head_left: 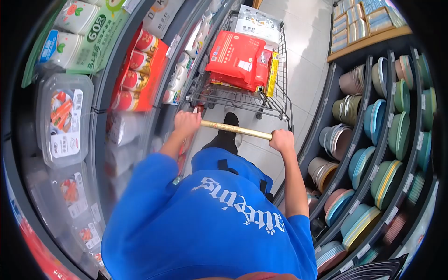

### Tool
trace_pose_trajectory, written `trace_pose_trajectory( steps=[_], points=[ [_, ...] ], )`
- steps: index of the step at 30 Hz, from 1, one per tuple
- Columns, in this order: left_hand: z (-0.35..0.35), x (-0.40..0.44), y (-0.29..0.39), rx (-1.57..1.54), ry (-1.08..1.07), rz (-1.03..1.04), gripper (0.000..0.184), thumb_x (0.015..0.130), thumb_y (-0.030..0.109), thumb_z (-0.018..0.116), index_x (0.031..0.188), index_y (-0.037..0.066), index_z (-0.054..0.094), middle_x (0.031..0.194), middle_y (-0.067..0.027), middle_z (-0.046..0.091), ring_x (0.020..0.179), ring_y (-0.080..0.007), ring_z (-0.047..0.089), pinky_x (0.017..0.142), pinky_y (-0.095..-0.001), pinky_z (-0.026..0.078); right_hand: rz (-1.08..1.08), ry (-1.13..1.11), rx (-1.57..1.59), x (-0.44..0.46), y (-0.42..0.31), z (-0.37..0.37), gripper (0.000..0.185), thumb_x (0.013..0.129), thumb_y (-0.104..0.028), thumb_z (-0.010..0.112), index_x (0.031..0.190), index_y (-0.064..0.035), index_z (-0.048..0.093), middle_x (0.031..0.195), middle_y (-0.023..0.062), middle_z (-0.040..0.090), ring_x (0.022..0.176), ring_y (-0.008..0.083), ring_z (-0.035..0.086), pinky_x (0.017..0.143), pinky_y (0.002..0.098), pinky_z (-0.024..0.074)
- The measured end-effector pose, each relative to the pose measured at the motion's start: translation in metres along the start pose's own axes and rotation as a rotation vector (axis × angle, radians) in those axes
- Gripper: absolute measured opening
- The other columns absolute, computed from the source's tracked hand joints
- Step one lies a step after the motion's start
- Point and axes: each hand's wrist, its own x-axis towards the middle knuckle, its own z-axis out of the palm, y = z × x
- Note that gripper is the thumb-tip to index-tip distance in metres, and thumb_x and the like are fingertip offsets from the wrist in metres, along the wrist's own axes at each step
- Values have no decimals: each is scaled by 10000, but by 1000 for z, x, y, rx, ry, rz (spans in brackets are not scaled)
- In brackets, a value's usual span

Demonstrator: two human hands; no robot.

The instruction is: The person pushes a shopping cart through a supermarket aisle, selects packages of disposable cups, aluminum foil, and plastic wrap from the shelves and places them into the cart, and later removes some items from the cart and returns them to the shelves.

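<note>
Both of my hands grip the yellowish handlebar point(235, 129) of a wire shopping cart point(285, 86). At the bar's left end my left hand point(187, 122) is wrapped round it. My right hand point(282, 141) closes round the right end. Inside the cart lie red plastic packages point(235, 56), one printed with a white cup. Behind them is a white-and-grey package point(259, 25). A yellow strip-like package point(272, 74) stands along the cart's right side.
Shelves on the left hold clear plastic food containers point(65, 119), a green pack of paper cups point(95, 39) and a red cup pack point(140, 70). Stacked coloured basins point(375, 122) fill the right shelves. Between them runs a tiled aisle floor point(303, 56). Boxed goods point(359, 23) sit at the far right.
</note>
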Motion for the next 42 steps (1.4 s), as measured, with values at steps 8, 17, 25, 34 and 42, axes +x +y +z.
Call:
trace_pose_trajectory(
  steps=[8,17,25,34,42],
  points=[
    [26,-58,-17,-25,32,-7,445,952,324,529,658,69,743,661,-165,697,597,-335,680,747,-440,520,-3,7,9,-35,-33,39,236,754,-223,599,858,-125,788,821,172,741,755,360,727,708,445,585],
    [31,-120,-24,-35,73,-4,403,927,289,575,622,71,723,603,-165,664,556,-342,649,701,-458,515,-1,-2,20,-82,-65,68,241,748,-215,602,849,-105,792,845,175,751,778,356,742,708,450,591],
    [40,-169,-33,-36,51,53,433,967,351,508,696,116,750,623,-128,686,583,-303,679,717,-457,515,-1,5,4,-116,-82,103,242,758,-230,601,872,-127,788,830,172,743,763,365,728,694,452,583],
    [22,-226,-26,-81,44,79,480,978,368,504,652,109,743,592,-124,674,552,-316,677,696,-456,509,6,31,-32,-165,-98,120,249,761,-231,591,889,-137,782,855,168,745,804,361,731,715,459,581],
    [4,-283,-13,-90,-29,75,491,985,377,496,671,91,743,618,-154,675,579,-345,672,717,-479,504,-25,131,-11,-220,-104,142,213,743,-248,608,834,-155,778,767,167,723,746,358,716,686,446,573]
  ],
)
